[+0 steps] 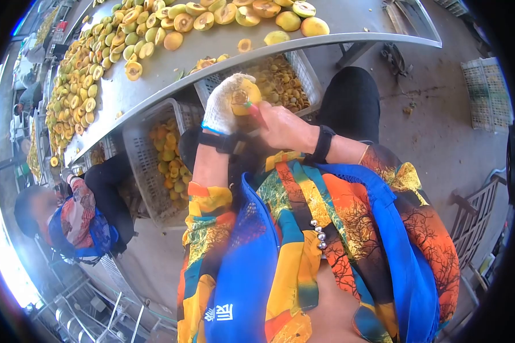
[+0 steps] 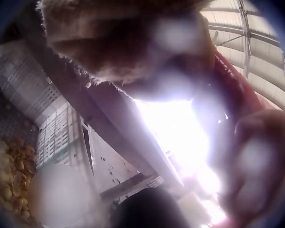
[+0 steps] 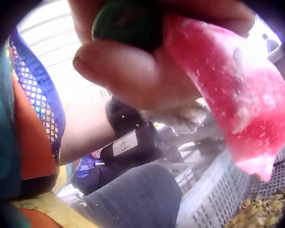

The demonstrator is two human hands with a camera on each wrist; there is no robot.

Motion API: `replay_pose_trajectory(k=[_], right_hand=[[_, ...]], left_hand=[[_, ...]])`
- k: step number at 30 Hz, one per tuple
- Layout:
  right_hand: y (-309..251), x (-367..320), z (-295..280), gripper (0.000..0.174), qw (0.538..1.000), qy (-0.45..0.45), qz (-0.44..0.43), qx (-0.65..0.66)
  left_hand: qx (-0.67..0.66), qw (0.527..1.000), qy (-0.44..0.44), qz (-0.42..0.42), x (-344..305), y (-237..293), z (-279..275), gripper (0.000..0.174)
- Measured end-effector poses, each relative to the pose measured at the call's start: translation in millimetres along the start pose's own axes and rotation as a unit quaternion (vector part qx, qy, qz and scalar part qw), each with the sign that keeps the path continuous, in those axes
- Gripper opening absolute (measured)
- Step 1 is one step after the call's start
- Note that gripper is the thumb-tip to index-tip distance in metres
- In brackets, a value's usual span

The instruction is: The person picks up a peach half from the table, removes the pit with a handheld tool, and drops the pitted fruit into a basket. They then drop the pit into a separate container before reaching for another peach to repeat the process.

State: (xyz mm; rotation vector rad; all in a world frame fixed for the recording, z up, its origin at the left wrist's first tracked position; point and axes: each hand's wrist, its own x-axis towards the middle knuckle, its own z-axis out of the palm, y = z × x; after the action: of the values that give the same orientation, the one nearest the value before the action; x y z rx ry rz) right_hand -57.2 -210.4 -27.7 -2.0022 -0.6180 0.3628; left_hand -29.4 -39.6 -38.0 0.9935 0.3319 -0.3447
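My left hand (image 1: 218, 111), in a white knit glove, holds a round yellow fruit (image 1: 247, 98) just past the table's near edge. Close against the fruit, my bare right hand (image 1: 289, 127) grips a pink-handled tool (image 1: 257, 116) with a green part at the fruit end. In the right wrist view the curved, scuffed pink handle (image 3: 237, 90) sticks out from the fingers, with the round green part (image 3: 126, 23) between them. The tool's working tip is hidden. In the left wrist view the glove (image 2: 109, 42) looms dark and blurred, and hides the fruit.
Many whole and halved yellow fruits (image 1: 91, 74) cover the metal table (image 1: 154, 77). Beneath my hands stands a crate (image 1: 308, 74) of small fruit pieces. Another crate (image 1: 140, 166) of fruit stands left, near a seated person (image 1: 83, 220). An upright crate (image 1: 486, 94) is far right.
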Motion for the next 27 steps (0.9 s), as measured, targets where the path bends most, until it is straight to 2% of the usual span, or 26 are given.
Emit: replay_pose_trajectory(k=[2, 5, 8, 9, 12, 14, 15, 17, 21, 24, 25, 27], right_hand=[[3, 3, 0, 0.016, 0.999, 0.032, -0.032, 0.003], [-18, 6, -21, 0.02, 0.98, -0.071, 0.148, 0.116], [-15, 6, -16, 0.024, 0.968, -0.078, 0.18, 0.155], [-10, 5, -12, 0.025, 0.97, -0.067, 0.172, 0.159], [7, 3, 3, 0.025, 0.976, -0.045, 0.139, 0.159], [13, 2, 7, 0.024, 0.984, -0.043, 0.1, 0.14], [13, 2, 6, 0.022, 0.98, -0.061, 0.113, 0.154], [7, 2, 1, 0.019, 0.969, -0.092, 0.138, 0.182], [-8, 8, -18, 0.018, 0.876, -0.191, 0.239, 0.373], [-15, 6, -21, 0.019, 0.812, -0.23, 0.261, 0.469], [-18, 5, -21, 0.019, 0.788, -0.246, 0.262, 0.5], [-20, 4, -22, 0.019, 0.746, -0.26, 0.263, 0.554]], left_hand=[[-0.03, 0.999, 0.034, -0.006, -1, 0, 6, 0.032], [0.014, 0.983, 0.129, 0.132, -6, -6, 28, 0.029], [0.062, 0.949, 0.196, 0.241, -4, -17, 39, 0.026], [0.06, 0.944, 0.205, 0.253, -1, -22, 37, 0.024], [0.032, 0.968, 0.182, 0.172, 1, -14, 31, 0.023], [-0.058, 0.995, 0.065, 0.046, 3, -10, 13, 0.023], [-0.102, 0.995, 0.006, -0.017, 5, -10, 6, 0.024], [-0.062, 0.996, 0.054, 0.039, 9, -17, 6, 0.027], [0.096, 0.966, 0.135, 0.196, 11, -19, 14, 0.035], [-0.075, 0.994, -0.023, 0.08, -5, -13, 21, 0.031], [-0.115, 0.992, -0.029, 0.049, 4, -16, 13, 0.032], [-0.076, 0.995, -0.008, 0.067, 2, -6, 23, 0.037]])
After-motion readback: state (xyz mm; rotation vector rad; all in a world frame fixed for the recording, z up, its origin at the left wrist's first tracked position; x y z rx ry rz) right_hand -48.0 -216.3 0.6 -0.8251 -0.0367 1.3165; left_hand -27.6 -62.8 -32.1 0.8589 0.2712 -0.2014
